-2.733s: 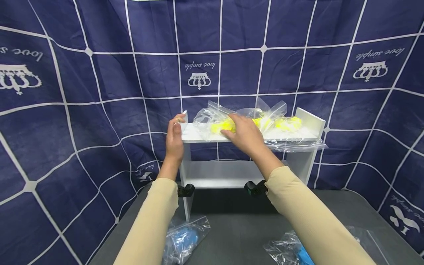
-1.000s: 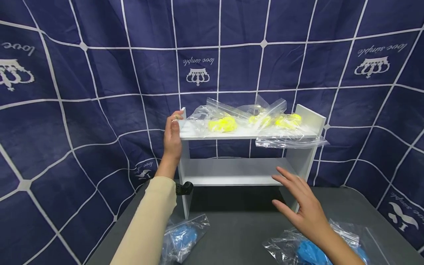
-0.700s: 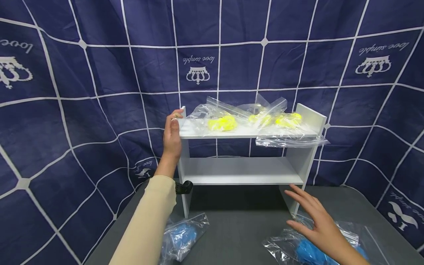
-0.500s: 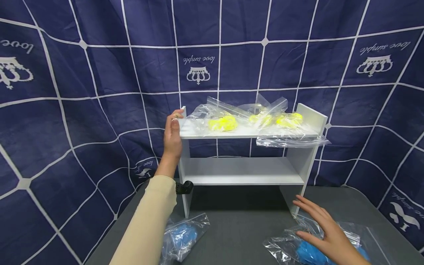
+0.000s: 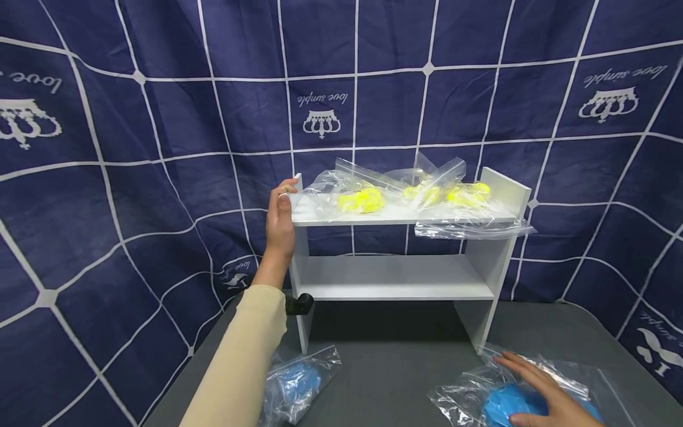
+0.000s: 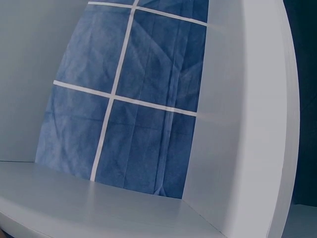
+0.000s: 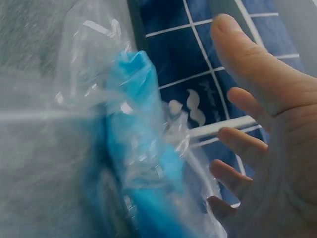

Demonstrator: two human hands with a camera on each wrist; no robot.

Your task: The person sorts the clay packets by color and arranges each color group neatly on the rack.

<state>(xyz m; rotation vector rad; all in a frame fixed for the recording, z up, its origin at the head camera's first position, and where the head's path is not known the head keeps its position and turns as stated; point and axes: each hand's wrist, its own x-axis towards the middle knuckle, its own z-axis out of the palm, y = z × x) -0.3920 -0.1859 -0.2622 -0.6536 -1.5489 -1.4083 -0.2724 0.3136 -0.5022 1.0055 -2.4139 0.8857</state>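
Note:
My left hand [image 5: 280,216] grips the top of the left side panel of a white two-tier shelf [image 5: 395,277], fingers bent over its edge. The left wrist view shows the shelf's inner side and boards [image 6: 257,124], with that hand almost wholly out of frame. Low at the right, my right hand [image 5: 552,397] is over a clear zip bag with something blue and crumpled [image 5: 507,403] inside. In the right wrist view its fingers and thumb [image 7: 247,64] are spread beside the blue-filled bag [image 7: 133,124], holding nothing.
Clear zip bags with yellow lumps [image 5: 363,200] lie along the upper board; one bag end [image 5: 469,230] hangs over its front edge. Another blue-filled zip bag [image 5: 299,382] lies on the dark table [image 5: 384,379] at the left. A navy grid-patterned cloth [image 5: 395,107] hangs behind.
My right hand has left the yellow-filled bag on the upper board and come down to the right, over the blue-filled bag. My left hand keeps its grip on the shelf.

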